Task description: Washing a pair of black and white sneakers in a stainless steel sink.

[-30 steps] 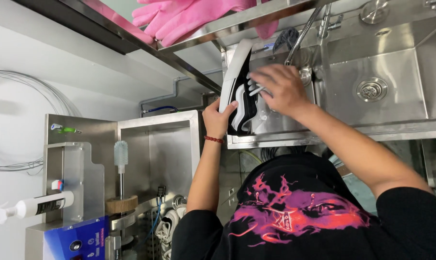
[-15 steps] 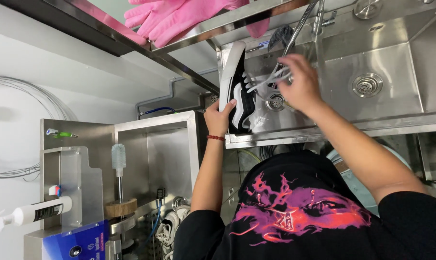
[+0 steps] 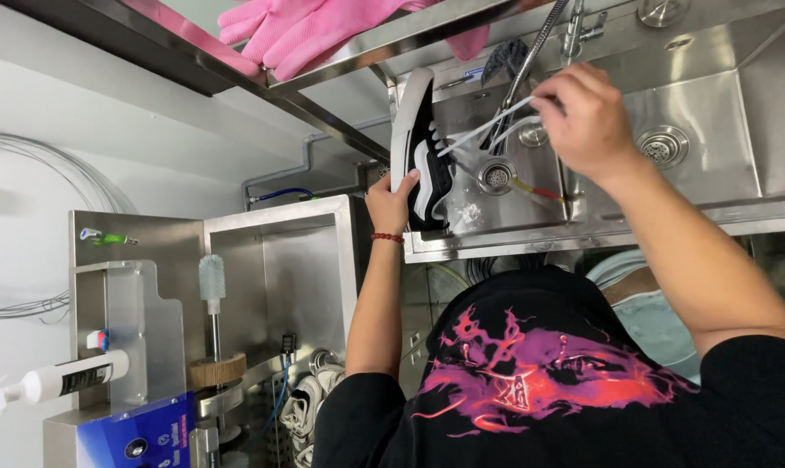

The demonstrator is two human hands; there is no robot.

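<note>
The left hand [image 3: 394,201] grips a black-and-white sneaker [image 3: 420,149] by its heel end, fingers wrapped closed around the back of it, and holds it on edge over the left basin of a stainless steel sink [image 3: 713,104], white sole turned to the left and the laced upper turned toward the drain [image 3: 495,176]. Held this way, it seems, the laces face the other hand and anything that drips falls into the basin. The right hand [image 3: 588,117] is closed in a pinch on white shoelaces [image 3: 483,134], which run taut from the sneaker to its fingertips above the basin. A flexible metal spray hose [image 3: 531,61] hangs from the faucet just behind the laces and crosses close to them, so there is little room between hose, laces and the right hand; the second basin to the right, with its own drain [image 3: 661,146], lies open. The sneaker's toe comes near the back rim of the sink, and the front edge of the worktop sits just under the left wrist. Pink rubber gloves [image 3: 310,30] are draped on a steel ledge beyond the sink. To the left, well apart, stands a metal unit with an upright brush [image 3: 211,279], and a white tube [image 3: 63,381] lies beside it.
</note>
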